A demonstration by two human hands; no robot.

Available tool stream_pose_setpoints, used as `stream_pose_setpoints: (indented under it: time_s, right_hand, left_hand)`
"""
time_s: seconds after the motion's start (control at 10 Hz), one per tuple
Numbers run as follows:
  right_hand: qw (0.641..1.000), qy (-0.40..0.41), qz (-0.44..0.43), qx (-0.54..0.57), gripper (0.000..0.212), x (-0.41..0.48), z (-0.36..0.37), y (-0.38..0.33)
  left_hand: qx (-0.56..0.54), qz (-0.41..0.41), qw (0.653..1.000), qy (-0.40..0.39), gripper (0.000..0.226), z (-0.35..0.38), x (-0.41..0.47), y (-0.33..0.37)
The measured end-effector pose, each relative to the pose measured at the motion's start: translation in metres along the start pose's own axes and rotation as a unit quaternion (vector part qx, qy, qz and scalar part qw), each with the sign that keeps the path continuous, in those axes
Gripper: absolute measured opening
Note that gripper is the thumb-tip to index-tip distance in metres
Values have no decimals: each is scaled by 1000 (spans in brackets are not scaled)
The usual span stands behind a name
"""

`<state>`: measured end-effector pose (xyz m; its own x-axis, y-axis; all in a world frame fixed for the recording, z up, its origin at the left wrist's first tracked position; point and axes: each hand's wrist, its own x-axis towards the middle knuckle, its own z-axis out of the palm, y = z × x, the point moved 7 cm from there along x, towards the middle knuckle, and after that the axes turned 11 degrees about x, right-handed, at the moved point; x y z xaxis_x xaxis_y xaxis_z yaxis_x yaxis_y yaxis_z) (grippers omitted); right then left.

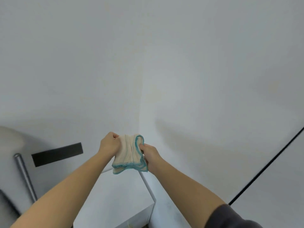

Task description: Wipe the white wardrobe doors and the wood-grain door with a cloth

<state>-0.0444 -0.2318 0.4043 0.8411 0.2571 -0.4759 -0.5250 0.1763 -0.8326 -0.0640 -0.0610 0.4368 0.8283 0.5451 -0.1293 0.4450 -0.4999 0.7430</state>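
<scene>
Cloth (130,153): soft cream fabric, matt, creased, teal stitched hem. Wardrobe doors (213,79): white, smooth, matt. Tube (24,175), lower left: silver metal, dull satin sheen. Strip (57,154): black, matt, flat. Sleeve (230,218): dark grey fabric, smooth.

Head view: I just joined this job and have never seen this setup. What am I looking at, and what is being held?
There is no machine here: one camera worn on a person's head looks forward and down at their arms. The left hand and right hand both grip a folded cream cloth with teal edging, held in the air before white panels. Below it stands a white box; at the left are a metal bar and a black strip.
</scene>
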Motion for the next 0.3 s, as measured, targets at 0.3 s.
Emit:
stream_pose_setpoints:
  time_s: [0.3]
  right_hand:
    - [975, 80, 52, -200, 15, 47, -34, 44]
  left_hand:
    - [120, -34, 991, -48, 38, 26, 39, -94]
